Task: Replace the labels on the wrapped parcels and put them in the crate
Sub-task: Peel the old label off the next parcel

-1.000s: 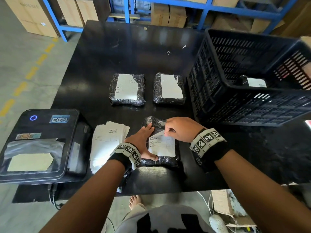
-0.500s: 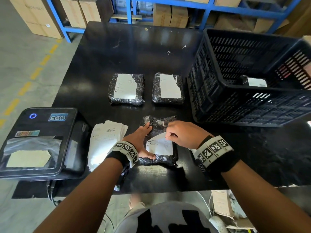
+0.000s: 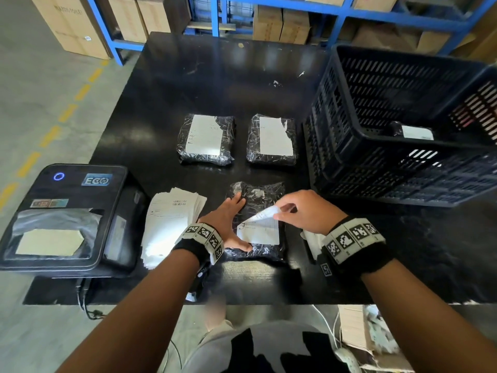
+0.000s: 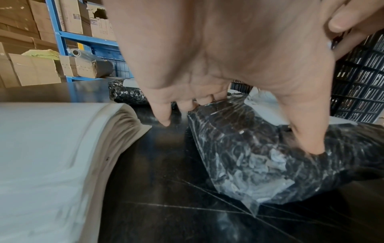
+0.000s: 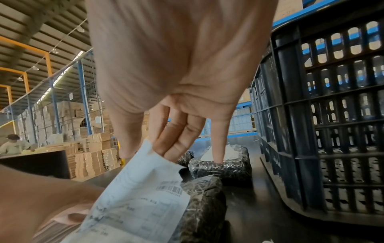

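A black film-wrapped parcel [image 3: 258, 197] lies near the table's front edge. My left hand [image 3: 231, 224] presses flat on its left side, thumb on the near edge [image 4: 311, 144]. My right hand [image 3: 301, 211] pinches the top corner of the white label [image 3: 259, 228] and has it peeled up and curled back; the lower half still sticks to the parcel. In the right wrist view the lifted label [image 5: 141, 189] runs from thumb and fingers down to the parcel [image 5: 205, 197]. Two more labelled parcels [image 3: 205, 140] [image 3: 271, 141] lie farther back. The black crate [image 3: 376, 162] stands at the right.
A stack of fresh white labels [image 3: 169, 224] lies left of my left hand, beside a black label printer [image 3: 61, 216] at the table's left corner. One labelled parcel [image 3: 414, 131] lies inside the crate. Blue racking with cardboard boxes [image 3: 279, 25] runs behind the table.
My right hand has drawn the label's top corner up and toward me, so more of the label has come off the parcel. The left hand stays pressed on the parcel.
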Available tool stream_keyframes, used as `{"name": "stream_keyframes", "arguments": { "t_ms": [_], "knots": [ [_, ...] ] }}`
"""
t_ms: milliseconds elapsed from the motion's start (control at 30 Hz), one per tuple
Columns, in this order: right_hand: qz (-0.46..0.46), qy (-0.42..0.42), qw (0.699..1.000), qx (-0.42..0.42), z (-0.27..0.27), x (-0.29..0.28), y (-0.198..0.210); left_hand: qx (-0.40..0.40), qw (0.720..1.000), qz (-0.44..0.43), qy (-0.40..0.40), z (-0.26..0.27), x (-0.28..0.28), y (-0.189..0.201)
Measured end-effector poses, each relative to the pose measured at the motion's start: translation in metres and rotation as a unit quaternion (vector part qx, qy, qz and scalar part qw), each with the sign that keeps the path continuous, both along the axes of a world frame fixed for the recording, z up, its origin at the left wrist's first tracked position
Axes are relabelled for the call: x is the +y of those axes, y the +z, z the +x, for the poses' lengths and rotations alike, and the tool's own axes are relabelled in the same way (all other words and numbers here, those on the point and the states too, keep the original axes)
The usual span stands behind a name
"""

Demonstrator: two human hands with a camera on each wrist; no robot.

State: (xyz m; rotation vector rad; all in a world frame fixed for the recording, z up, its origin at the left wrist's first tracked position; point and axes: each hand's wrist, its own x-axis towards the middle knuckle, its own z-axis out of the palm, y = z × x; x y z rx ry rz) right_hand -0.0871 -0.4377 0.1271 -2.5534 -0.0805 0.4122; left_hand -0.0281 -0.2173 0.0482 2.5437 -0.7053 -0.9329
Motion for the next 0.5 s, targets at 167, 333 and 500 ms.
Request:
{"name": "stream_keyframes", "arguments": {
  "t_ms": [167, 333, 500],
  "knots": [
    [-0.005, -0.023, 0.999, 0.037, 0.008, 0.004, 0.002, -0.013, 1.0, 0.011, -0.003, -0.001, -0.001, -0.006],
    [-0.198, 0.058, 0.978, -0.045, 0.006, 0.031, 0.002, -0.019, 1.0, 0.002, 0.001, -0.004, 0.001, -0.012],
    [-0.228, 0.109, 0.964, -0.086, 0.012, 0.055, -0.008, -0.043, 0.999, -0.002, 0.0, -0.01, 0.001, -0.012]
  ]
}}
